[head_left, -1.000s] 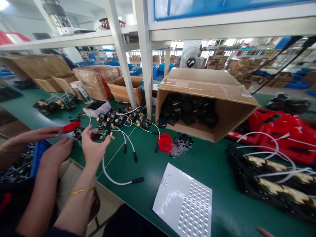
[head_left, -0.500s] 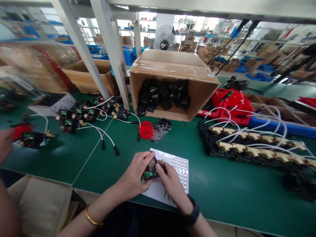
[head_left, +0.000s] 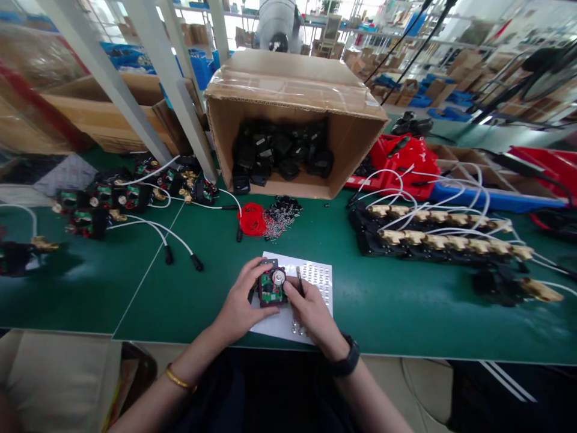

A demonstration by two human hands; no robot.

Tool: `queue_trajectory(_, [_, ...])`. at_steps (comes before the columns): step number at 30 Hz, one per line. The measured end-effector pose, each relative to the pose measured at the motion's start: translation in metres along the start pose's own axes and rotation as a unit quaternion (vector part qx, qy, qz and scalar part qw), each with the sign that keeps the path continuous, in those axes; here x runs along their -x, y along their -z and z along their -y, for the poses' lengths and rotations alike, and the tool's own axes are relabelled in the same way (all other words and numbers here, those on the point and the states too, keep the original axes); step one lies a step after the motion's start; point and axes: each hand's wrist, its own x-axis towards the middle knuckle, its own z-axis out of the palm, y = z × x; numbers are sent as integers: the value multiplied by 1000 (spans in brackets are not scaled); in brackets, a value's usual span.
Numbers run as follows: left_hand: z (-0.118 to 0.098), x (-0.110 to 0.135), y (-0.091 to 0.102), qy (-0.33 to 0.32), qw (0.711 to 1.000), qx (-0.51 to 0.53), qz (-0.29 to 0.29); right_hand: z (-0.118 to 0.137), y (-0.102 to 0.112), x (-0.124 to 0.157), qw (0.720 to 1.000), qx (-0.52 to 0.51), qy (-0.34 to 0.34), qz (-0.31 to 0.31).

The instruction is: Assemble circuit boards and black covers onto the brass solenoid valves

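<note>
My left hand point(head_left: 238, 304) grips a small black module with a green circuit board point(head_left: 270, 287) and holds it over a white sheet of small clear dots point(head_left: 315, 278). My right hand point(head_left: 311, 313) is closed on a thin metal tool point(head_left: 299, 280), and its index finger touches the round silver part on the module. Both hands sit near the front edge of the green table point(head_left: 396, 313). A gold bangle is on my left wrist and a black watch on my right.
A tipped cardboard box point(head_left: 288, 96) holds black parts. In front of it lie a red wire coil point(head_left: 251, 219) and a pile of small pins point(head_left: 282, 216). More modules with white cables point(head_left: 148, 225) lie at the left, and rows of brass-fitted modules point(head_left: 442, 237) at the right.
The view swung right from another person's hands to mine at the sheet. Since half a second ago the module has turned board-up and my right finger has come onto it.
</note>
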Motion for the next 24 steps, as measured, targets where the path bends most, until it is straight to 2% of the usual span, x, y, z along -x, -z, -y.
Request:
queue_trajectory(2, [-5,-2,0,24,999,30,4,1,14,11,986,158,18,-39])
queue_trajectory(4, [-8,-5,-1,60,995,85,6,-2,27,26,939,331,17,-89])
queue_trajectory(6, [-9,-9,-1,88,984,152,11,-8,34,38,886,454,10,-97])
queue_trajectory(9, [-6,-14,-2,99,969,227,7,-17,39,43,840,537,14,-69])
queue_trajectory(11, [-4,-15,-2,95,962,257,-6,-18,44,35,841,537,24,-60])
queue_trajectory(12, [-5,-15,-1,93,959,266,-13,-16,47,29,854,517,34,-56])
queue_trajectory(14, [-8,-14,4,91,957,273,-21,-9,57,19,898,431,54,-68])
queue_trajectory(16, [-13,-11,10,97,956,278,-4,-1,65,12,951,281,63,-112])
queue_trajectory(18, [-20,-9,17,108,950,288,47,4,69,10,979,103,50,-168])
queue_trajectory(21, [-29,-10,21,118,939,276,168,0,63,10,972,-94,-15,-214])
queue_trajectory(24, [-34,-16,15,83,945,161,271,-12,50,9,957,-180,-91,-210])
